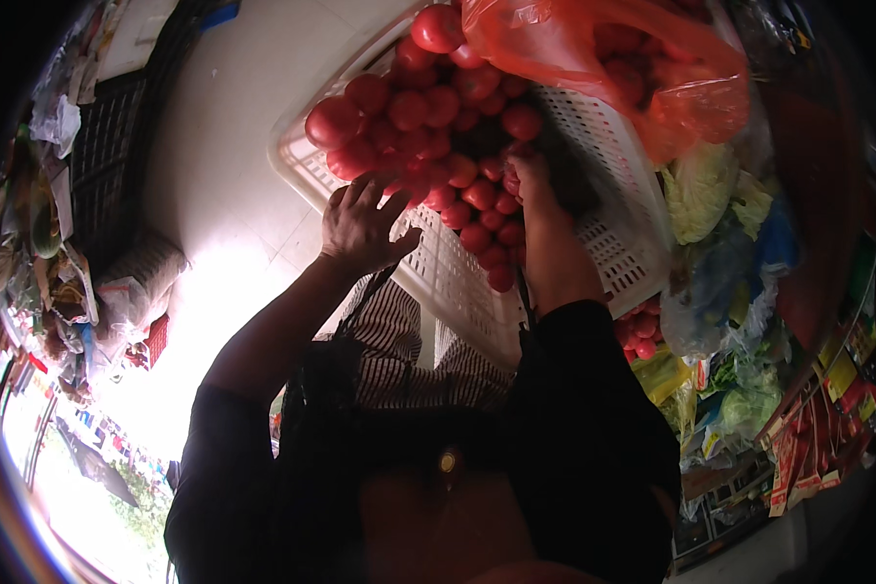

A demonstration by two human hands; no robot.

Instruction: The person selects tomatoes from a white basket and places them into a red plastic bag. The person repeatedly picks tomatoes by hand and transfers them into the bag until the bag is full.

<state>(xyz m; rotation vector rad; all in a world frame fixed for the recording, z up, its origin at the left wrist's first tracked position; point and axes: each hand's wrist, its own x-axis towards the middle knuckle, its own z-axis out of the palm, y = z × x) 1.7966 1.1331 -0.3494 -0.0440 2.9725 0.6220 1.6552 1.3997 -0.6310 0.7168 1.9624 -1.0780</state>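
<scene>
A large white perforated plastic basket [620, 248] stands before me, holding a heap of red tomatoes [409, 109]. Bigger tomatoes lie toward its far left, and smaller ones [479, 194] run down the middle. With fingers spread, my left hand [365, 223] reaches over the near left rim, its fingertips against the tomatoes there. My right hand [531, 175] is inside the basket, its fingers curled around a tomato [511, 181] at the right side of the heap; the fingertips are partly hidden and blurred. A dark patch of the basket floor shows right of that hand.
A red plastic bag [679, 102] of tomatoes overlaps the basket's far right. Beside it are cabbages [697, 193], bagged vegetables [715, 292] and more tomatoes [639, 328]. Black crates [106, 146] line the left, across the tiled floor [212, 139]. Bright light glares at lower left.
</scene>
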